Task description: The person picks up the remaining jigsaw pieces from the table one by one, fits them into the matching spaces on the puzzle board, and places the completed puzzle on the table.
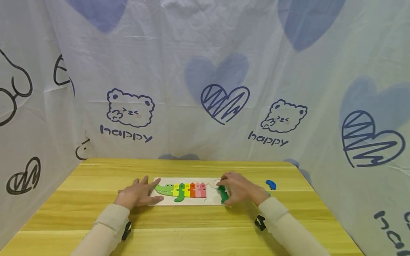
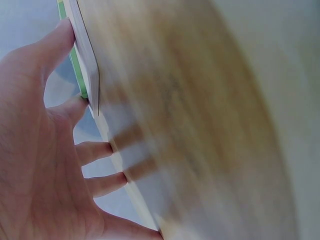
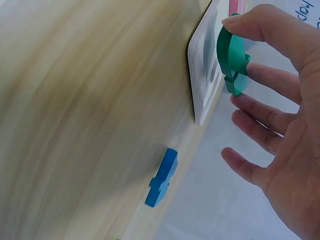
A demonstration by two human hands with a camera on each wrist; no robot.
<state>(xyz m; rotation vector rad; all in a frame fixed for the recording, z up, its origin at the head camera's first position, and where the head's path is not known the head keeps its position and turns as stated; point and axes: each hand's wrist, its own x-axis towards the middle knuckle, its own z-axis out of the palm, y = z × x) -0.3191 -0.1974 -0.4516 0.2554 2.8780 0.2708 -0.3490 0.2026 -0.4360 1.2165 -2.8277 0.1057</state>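
Two bare hands in cream sleeves (image 1: pixel 110 222) work over a wooden desk (image 1: pixel 179 234). Between them lies a long, pale puzzle board (image 1: pixel 192 202), with its pieces forming a crocodile.

The left hand (image 1: pixel 137 193) is spread wide and grasps no piece; its thumb and index finger touch the end of the board beside it, near the green crocodile head (image 1: pixel 164 189). From that head toward the right hand (image 1: pixel 239 188) runs a row of body pieces (image 1: pixel 193 190): yellow, green with a leg, yellow, orange-red, then two pinks. Past the last pink, close to the right hand, is a bare stretch of board with outlines.

The right hand pinches a loose green piece (image 3: pixel 232 57) between its thumb and fingers, the other fingers spread apart. The piece is at the end of the board nearest that hand, tipped on edge in the right wrist view; whether it touches the board is unclear.

A curved blue piece (image 1: pixel 271 185) lies on the desk on the outer side of the right hand. Just beside that wrist shows a sliver of teal (image 1: pixel 268 193), mostly hidden.

Beyond both hands hangs a pale cloth (image 1: pixel 173 71) printed with hearts, bears and "happy".
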